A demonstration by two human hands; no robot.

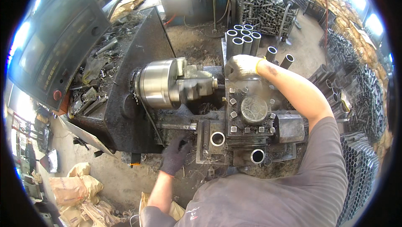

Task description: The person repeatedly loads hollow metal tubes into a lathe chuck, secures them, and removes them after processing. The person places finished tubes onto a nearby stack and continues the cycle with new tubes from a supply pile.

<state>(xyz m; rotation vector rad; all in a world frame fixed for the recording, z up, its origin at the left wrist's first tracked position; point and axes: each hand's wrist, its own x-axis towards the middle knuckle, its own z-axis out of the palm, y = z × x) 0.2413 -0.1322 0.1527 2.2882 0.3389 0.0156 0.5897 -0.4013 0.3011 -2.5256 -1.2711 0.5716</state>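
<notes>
A lathe chuck (pixel 161 83) with stepped jaws stands left of centre; its jaws look blurred. To its right is the square tool post (pixel 254 109), with bolts around a round cap. My right hand (pixel 243 67), in a whitish knit glove, is at the tool post's far edge with its fingers curled down; whatever they hold is hidden. Just beyond it stands a cluster of upright metal tubes (pixel 237 41). My left hand (pixel 176 155), in a dark glove, is low in front of the lathe bed, below the chuck. Its fingers blend into the dark machine.
Two short tubes (pixel 217 139) (pixel 257 156) stand on the near side of the carriage. The headstock (pixel 125 72), topped with scraps, fills the left. Wire baskets of metal parts (pixel 268 11) stand at the back, stacked tubes (pixel 360 172) at right, paper sacks (pixel 75 189) lower left.
</notes>
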